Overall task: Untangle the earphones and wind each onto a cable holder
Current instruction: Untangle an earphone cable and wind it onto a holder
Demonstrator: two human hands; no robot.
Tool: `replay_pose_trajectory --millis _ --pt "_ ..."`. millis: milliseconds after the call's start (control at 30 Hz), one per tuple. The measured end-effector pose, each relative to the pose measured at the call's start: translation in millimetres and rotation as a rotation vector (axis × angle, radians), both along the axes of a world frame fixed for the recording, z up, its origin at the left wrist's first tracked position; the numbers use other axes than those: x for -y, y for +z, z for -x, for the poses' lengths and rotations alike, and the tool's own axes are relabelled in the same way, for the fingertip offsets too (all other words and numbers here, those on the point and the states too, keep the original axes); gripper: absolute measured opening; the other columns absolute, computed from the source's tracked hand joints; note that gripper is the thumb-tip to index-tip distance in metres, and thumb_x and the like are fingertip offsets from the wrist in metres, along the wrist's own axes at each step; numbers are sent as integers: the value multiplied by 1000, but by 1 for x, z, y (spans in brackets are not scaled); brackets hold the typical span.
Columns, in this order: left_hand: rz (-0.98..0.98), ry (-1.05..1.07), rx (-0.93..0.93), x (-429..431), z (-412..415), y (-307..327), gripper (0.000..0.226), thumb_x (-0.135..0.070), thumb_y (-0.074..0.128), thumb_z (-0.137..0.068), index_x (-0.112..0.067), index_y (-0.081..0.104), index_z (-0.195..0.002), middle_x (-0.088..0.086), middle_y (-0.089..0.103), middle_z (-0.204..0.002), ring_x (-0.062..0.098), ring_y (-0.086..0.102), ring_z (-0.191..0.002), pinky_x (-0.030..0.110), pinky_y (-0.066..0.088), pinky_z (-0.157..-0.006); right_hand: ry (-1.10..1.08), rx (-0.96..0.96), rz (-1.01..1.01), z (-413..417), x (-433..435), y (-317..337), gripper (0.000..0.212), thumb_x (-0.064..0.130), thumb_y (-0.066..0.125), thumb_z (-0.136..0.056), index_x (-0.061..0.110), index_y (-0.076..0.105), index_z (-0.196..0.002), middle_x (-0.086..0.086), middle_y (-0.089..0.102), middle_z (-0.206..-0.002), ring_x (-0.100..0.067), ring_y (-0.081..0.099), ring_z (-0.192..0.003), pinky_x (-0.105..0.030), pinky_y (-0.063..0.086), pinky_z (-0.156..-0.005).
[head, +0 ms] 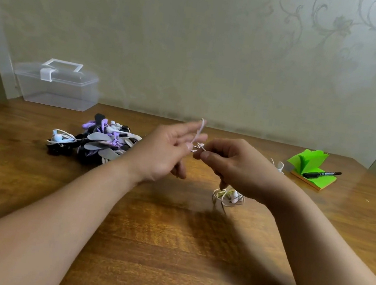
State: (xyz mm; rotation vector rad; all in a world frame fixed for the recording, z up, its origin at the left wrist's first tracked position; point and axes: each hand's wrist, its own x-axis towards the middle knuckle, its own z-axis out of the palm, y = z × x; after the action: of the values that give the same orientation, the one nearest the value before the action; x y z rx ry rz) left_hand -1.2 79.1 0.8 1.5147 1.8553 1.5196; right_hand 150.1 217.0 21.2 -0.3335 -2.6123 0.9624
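One white earphone (227, 196) in play — loose coils dangling low over the table (167, 248), under the right hand (234, 165), nearer of the two to them. Knot pinched in its fingertips; strand running up, pinched by the left hand (166, 153). Further left, remaining pile (100, 142) untouched.

head-worn view, forward-down, close over table (167, 248)

Brown wood, pale wall, one splash of green.
The bench (167, 248) is brown with darker grain; the wall (195, 46) is pale greenish-beige with faint leafy scrolls. The box (57, 85) is clear with a white latch. The earphone pile (100, 142) mixes purple, white, black and grey. The cable (200, 129) is white, the notepad (310, 162) bright green, the marker (321, 174) black.
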Motion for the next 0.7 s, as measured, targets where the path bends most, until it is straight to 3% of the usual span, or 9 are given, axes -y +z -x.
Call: replay_pose_trajectory --millis 133,267,367,433,500,567,700 --pt "156 -24 -207 3 0 -2 53 -11 51 -107 -43 48 -149 -24 74 -102 21 69 -60 23 52 -64 -51 -37 -76 -7 -5 11 21 40 69 -99 22 77 -91 -1 58 -64 -14 60 -57 -38 58 -58" --pt "293 -171 -152 9 -3 6 48 -11 53 -107 -35 51 -149 -12 76 -115 21 65 -61 23 51 -60 -83 -135 -10 -17 -20 17 17 30 77 -93 15 73 -89 6 70 -70 -3 63 -58 -23 53 -54" --pt "310 -350 6 11 -8 9 45 -10 53 -106 -27 52 -148 -2 75 -121 16 62 -56 25 51 -59 12 -169 158 -16 -24 15 20 26 77 -91 8 69 -91 -2 75 -79 -8 63 -63 -25 52 -58" --pt "295 -447 148 13 -7 11 45 -11 54 -105 -24 52 -148 6 74 -124 14 60 -53 23 48 -57 99 -211 345 -14 -26 11 21 27 74 -88 7 67 -89 -9 68 -75 -11 58 -61 -27 51 -59" --pt "248 -561 299 15 -6 12 47 -12 55 -101 -24 55 -146 13 72 -124 11 58 -50 19 47 -53 199 -234 522 -12 -25 8 16 27 72 -90 12 68 -84 -16 52 -71 -13 49 -58 -26 49 -59" --pt "161 -654 418 16 -5 12 47 -11 53 -100 -27 59 -144 15 71 -125 9 57 -47 16 47 -50 266 -250 673 -9 -24 4 18 27 69 -92 12 70 -82 -12 41 -69 -13 41 -55 -25 47 -56" --pt "-94 -616 554 11 2 13 49 -11 50 -101 -26 54 -147 9 68 -133 6 52 -42 17 42 -45 215 -158 655 -2 -21 -5 36 23 62 -100 -9 63 -114 -7 47 -76 -14 41 -56 -30 49 -57"
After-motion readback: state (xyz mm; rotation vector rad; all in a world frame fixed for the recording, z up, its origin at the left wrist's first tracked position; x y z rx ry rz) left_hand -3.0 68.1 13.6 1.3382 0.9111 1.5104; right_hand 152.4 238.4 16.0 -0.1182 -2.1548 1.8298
